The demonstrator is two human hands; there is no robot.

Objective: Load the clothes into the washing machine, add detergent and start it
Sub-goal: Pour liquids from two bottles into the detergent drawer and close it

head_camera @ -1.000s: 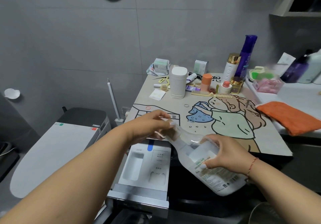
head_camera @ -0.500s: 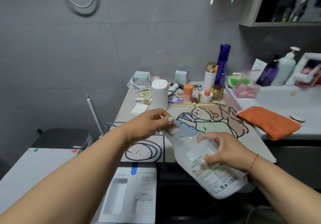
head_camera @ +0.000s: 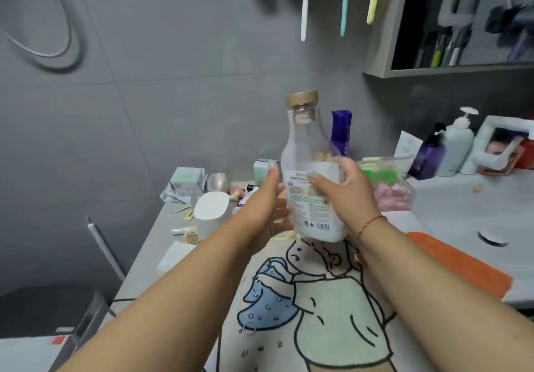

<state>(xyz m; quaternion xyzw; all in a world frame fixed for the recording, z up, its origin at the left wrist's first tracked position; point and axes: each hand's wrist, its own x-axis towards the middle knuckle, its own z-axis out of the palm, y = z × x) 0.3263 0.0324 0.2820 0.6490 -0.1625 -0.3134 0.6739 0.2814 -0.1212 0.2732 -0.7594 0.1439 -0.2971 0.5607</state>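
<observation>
Though blurred, both hands' grip [head_camera: 344, 189] round bottle [head_camera: 310, 175].

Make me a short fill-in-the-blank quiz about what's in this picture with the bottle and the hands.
1. The detergent bottle is held by ____ hands.
2. Its cap is ____ the bottle.
3. The bottle is held ____, cap at the top.
4. The cloth to the right is ____ in colour.

Missing words: both; on; upright; orange

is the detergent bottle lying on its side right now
No, the detergent bottle is upright with its tan cap on top, held between the left hand and right hand.
</observation>
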